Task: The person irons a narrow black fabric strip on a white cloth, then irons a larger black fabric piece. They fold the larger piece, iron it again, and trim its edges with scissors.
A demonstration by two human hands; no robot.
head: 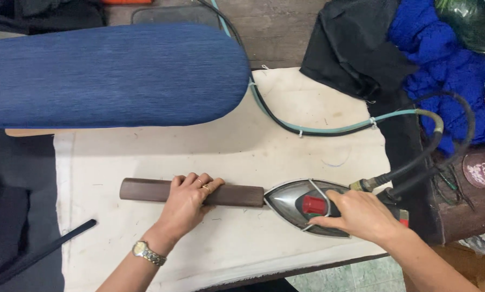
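Note:
My left hand point(187, 203), with a wristwatch and rings, lies flat with fingers spread on a long narrow dark brown fabric strip point(145, 190) on the cream ironing pad point(242, 146). My right hand point(359, 215) grips the handle of a grey steam iron point(291, 199) with a red button. The iron's pointed nose rests on the strip's right end, just right of my left hand.
A blue padded sleeve board point(110, 75) juts over the pad at upper left. Black and teal hoses point(329, 128) run from the iron across the pad. Black cloth point(356, 46) and blue fabric point(442, 54) are piled at upper right. A thin black strip point(42, 251) lies lower left.

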